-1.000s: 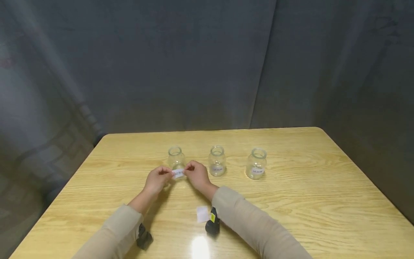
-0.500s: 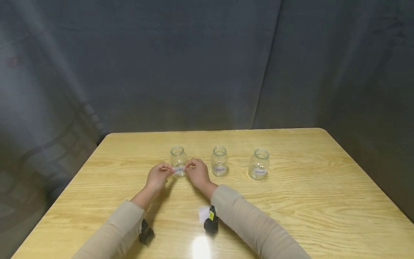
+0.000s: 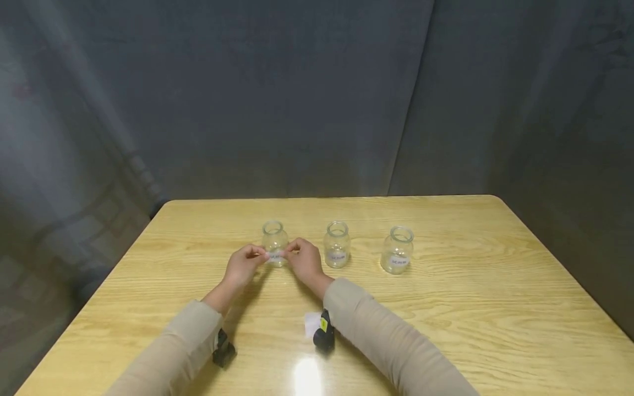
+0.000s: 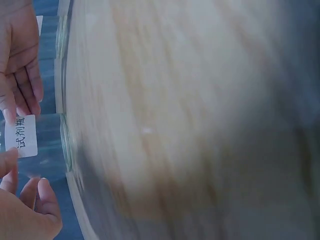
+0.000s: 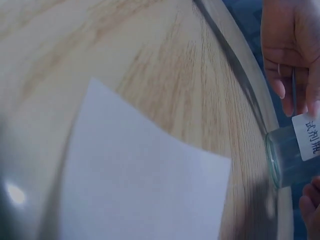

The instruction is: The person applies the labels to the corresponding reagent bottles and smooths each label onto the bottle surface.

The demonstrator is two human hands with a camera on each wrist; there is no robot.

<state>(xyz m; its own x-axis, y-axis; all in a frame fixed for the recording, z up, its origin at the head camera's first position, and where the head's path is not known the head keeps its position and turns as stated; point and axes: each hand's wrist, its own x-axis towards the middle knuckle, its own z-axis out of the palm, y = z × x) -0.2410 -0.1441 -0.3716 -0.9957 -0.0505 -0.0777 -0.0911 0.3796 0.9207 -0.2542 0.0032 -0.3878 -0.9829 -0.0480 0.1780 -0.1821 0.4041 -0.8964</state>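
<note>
In the head view, a clear glass jar (image 3: 274, 238) stands upright at the left of a row. A white label (image 3: 275, 256) with dark handwriting lies across its front, at the lower half. My left hand (image 3: 241, 268) pinches the left end of the label, and my right hand (image 3: 305, 265) pinches its right end. The left wrist view shows the label (image 4: 24, 137) against the glass, a thumb of the left hand (image 4: 30, 215) on its edge. From the right wrist, the jar's mouth (image 5: 272, 160) and the label (image 5: 305, 134) show; the right hand (image 5: 313, 205) is partly cut off.
Two more glass jars, the middle one (image 3: 337, 242) and the right one (image 3: 398, 250), stand upright with similar labels. A small white paper (image 3: 311, 324) lies on the wooden table (image 3: 470, 308) near the right wrist's camera. Behind the table hangs a dark grey curtain (image 3: 277, 110).
Both hands have moved slightly forward with the label, which was tilted in front of the left jar and now lies against its front. The other jars stay put.
</note>
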